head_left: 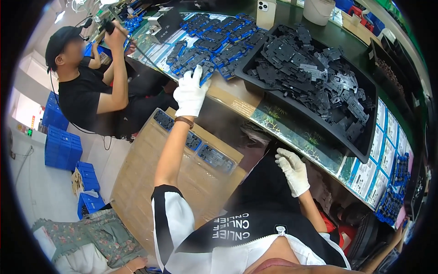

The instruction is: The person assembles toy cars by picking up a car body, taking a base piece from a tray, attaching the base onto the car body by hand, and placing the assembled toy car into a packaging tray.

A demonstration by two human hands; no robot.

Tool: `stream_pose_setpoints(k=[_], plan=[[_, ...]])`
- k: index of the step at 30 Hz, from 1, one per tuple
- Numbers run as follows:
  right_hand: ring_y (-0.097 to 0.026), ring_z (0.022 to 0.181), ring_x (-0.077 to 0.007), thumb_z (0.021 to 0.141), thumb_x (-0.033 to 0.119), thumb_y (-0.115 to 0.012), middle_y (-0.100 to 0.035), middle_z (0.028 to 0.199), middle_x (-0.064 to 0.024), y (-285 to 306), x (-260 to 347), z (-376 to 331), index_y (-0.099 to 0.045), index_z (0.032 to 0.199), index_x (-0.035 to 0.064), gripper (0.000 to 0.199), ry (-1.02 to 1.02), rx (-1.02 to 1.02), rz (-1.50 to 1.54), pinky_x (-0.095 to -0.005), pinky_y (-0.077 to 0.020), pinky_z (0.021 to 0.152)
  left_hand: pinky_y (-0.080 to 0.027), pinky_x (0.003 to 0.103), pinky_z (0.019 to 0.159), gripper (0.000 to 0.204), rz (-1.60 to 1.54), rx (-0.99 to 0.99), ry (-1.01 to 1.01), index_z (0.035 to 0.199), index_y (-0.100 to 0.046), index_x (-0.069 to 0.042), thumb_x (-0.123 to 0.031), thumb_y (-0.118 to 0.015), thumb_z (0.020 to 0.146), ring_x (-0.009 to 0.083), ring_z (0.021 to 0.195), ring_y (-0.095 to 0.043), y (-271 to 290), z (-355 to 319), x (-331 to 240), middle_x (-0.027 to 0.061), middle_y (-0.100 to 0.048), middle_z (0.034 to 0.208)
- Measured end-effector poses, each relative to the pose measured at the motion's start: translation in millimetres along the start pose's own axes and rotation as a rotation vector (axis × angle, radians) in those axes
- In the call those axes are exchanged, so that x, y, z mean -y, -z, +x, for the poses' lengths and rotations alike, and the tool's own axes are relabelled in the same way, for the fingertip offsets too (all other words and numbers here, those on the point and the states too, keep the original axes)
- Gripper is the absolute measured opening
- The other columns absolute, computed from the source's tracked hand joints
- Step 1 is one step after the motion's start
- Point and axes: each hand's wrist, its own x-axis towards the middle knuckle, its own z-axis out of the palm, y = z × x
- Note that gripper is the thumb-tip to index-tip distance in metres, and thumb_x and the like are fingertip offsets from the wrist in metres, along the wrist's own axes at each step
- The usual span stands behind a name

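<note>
My left hand [189, 93], in a white glove with a brown strap at the wrist, reaches forward to the near edge of a pile of blue and black parts [214, 41] on the table. Its fingertips close on one blue and black part [207, 73] at the pile's front. My right hand [294, 171], also in a white glove, hangs low by the table's front edge over my dark apron. Its fingers are loosely apart and it holds nothing.
A big black tray [292, 107] full of black plastic parts sits right of the pile. A cardboard box [150, 173] with a few blue parts stands below my left arm. A phone [265, 13] and a white bucket [318, 10] stand at the back. A person in black [84, 91] works at the left, and blue crates [61, 148] lie on the floor.
</note>
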Motion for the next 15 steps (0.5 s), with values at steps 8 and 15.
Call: stream_pose_setpoints(k=[8, 15], plan=[[-0.063, 0.099, -0.0133, 0.101, 0.012, -0.059, -0.066, 0.111, -0.0082, 6, -1, 4, -0.063, 0.126, -0.0022, 0.03, -0.041, -0.025, -0.082, -0.0272, -0.0502, 0.093, -0.056, 0.043, 0.071, 0.055, 0.092, -0.087, -0.004, 0.131, -0.059, -0.028, -0.048, -0.073, 0.081, 0.0319, 0.104, -0.059, -26, 27, 32, 0.0058, -0.062, 0.111], [-0.066, 0.094, -0.0129, 0.097, 0.016, -0.064, -0.071, 0.106, -0.0088, 14, -12, 8, -0.067, 0.12, 0.0005, 0.027, 0.0, -0.089, -0.143, -0.0261, -0.0524, 0.084, -0.055, 0.045, 0.08, 0.057, 0.081, 0.045, 0.077, 0.135, -0.057, -0.032, -0.044, -0.073, 0.082, 0.0326, 0.112, -0.056, -46, 59, 64, 0.0083, -0.059, 0.12]])
